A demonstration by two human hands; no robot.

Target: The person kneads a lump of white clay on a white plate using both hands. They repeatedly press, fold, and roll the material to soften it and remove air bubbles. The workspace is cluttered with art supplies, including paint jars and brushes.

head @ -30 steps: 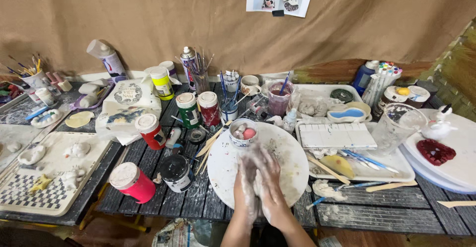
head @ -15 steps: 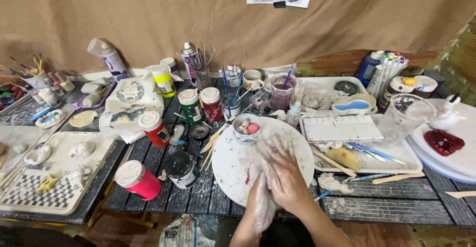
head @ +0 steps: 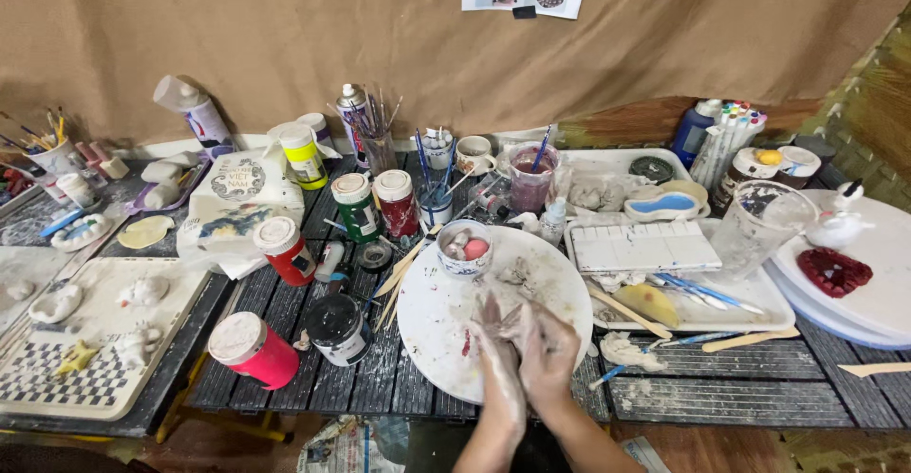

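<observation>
- Round white board [head: 432, 326]: flat on the dark slatted table [head: 740, 402], smeared with grey clay and a red streak; the landmark for all entries below.
- Left hand [head: 500, 364]: over the near edge of the board, coated in pale clay, fingers stretched flat and pressed against the right hand.
- Right hand [head: 548, 352]: over the same near edge, palm to palm with the left hand, fingers curled loosely round it. Whether a lump of clay lies between the palms cannot be told.
- Small bowl [head: 465, 247]: on the far rim of the board, holding a pink piece and pale bits.
- Clay scrap [head: 515, 271]: on the board, just right of the bowl.
- Black jar [head: 338, 329]: just left of the board.
- Pink jar [head: 252, 350]: further left of the board, lying tilted, white lid.
- Red jar [head: 285, 250]: left of the board, beyond the black jar.
- Green jar [head: 356, 207] and dark red jar [head: 397, 203]: side by side beyond the board's far left rim.
- Wooden sticks [head: 397, 283]: at the board's left rim.
- White palette [head: 645, 247]: right of the board, on a white tray [head: 759, 302].
- Yellow sponge [head: 641, 304]: on the tray, near the board's right rim.
- Clear plastic cup [head: 759, 226]: well right of the board.
- Cream mat [head: 90, 340]: well left of the board, bearing small white clay figures.
</observation>
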